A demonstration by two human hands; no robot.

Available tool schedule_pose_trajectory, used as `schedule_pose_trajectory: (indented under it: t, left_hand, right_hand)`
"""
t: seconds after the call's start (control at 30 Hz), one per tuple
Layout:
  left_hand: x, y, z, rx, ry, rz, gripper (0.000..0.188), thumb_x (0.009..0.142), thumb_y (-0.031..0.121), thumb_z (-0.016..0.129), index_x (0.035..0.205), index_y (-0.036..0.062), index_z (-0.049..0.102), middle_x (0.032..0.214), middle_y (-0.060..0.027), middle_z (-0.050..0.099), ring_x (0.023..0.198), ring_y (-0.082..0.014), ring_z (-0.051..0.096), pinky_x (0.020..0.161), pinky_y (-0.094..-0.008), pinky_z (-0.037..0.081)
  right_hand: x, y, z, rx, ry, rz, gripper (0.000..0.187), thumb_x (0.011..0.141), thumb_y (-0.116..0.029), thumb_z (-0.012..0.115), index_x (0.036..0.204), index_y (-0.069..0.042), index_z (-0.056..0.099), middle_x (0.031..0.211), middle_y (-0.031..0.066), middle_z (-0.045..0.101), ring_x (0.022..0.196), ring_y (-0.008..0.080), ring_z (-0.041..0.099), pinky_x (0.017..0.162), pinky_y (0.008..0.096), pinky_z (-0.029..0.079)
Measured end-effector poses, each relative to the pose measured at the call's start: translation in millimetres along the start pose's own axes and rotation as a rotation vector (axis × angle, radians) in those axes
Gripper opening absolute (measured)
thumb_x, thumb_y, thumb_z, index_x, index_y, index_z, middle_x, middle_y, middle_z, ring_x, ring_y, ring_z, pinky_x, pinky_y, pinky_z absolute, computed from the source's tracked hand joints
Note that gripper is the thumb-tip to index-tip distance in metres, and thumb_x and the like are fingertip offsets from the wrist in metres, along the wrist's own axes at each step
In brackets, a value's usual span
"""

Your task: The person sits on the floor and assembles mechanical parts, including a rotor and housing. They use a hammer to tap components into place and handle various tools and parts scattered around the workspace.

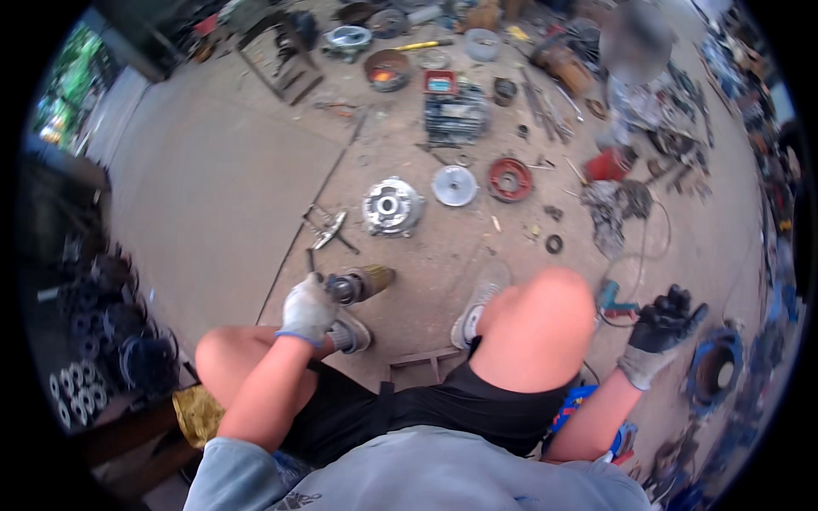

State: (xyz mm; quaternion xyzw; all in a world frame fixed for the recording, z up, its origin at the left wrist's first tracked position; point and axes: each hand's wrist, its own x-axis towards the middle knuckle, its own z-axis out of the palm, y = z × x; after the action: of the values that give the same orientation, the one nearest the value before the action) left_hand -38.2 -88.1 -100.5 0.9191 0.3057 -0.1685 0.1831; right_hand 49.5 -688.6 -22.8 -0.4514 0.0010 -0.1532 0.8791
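Note:
My left hand (308,308), in a pale work glove, is closed around the shaft end of a motor rotor (372,279). The rotor's brownish cylinder points away to the right, just above the floor or on it; I cannot tell which. Out to the right, my right hand (669,324) wears a grey glove with black coating; its fingers are spread and nothing is in them. Near it lies a green power tool (607,296) with a cord. Ahead on the floor are a silver motor end cover (404,203), a silver disc (454,186) and a red round flange (497,180).
A metal puller (328,232) lies beyond my left hand. Farther off stands a finned grey motor housing (456,119) with a red box on top. A blue ring-shaped casting (700,366) sits at the right. Metal parts crowd the left shelf (111,426) and the right side.

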Motion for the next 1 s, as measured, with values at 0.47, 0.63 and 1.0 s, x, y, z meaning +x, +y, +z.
schedule_pose_trajectory:
  t: [0.47, 0.63, 1.0]
  left_hand:
    - [7.4, 70.1, 59.8, -0.114, 0.394, 0.504, 0.012, 0.097, 0.016, 0.059, 0.101, 0.01, 0.069, 0.092, -0.0146, 0.077, 0.079, -0.0295, 0.078, 0.065, -0.0454, 0.062]
    - [30.2, 108.5, 77.5, -0.126, 0.425, 0.477, 0.009, 0.092, 0.016, 0.065, 0.094, 0.0122, 0.072, 0.086, -0.0098, 0.076, 0.078, -0.0258, 0.078, 0.062, -0.0437, 0.061]
    - [14.2, 174.2, 106.4, -0.153, 0.183, 0.53, 0.022, 0.097, 0.018, 0.063, 0.103, 0.0144, 0.084, 0.098, -0.0087, 0.082, 0.09, -0.026, 0.08, 0.071, -0.0444, 0.061]
  right_hand:
    - [43.8, 171.2, 280.8, -0.599, -0.745, 0.081, 0.035, 0.112, -0.017, 0.061, 0.144, -0.003, 0.059, 0.125, 0.0095, 0.07, 0.099, 0.0138, 0.069, 0.087, 0.0297, 0.056]
    - [50.4, 215.6, 261.0, -0.82, -0.836, 0.258, 0.022, 0.114, -0.018, 0.061, 0.131, -0.005, 0.067, 0.103, 0.0026, 0.073, 0.082, 0.0086, 0.067, 0.071, 0.0257, 0.054]
    - [62.3, 224.9, 220.2, -1.078, -0.734, 0.225, 0.017, 0.111, -0.02, 0.065, 0.121, -0.007, 0.069, 0.087, 0.0018, 0.072, 0.066, 0.008, 0.062, 0.056, 0.0242, 0.047]
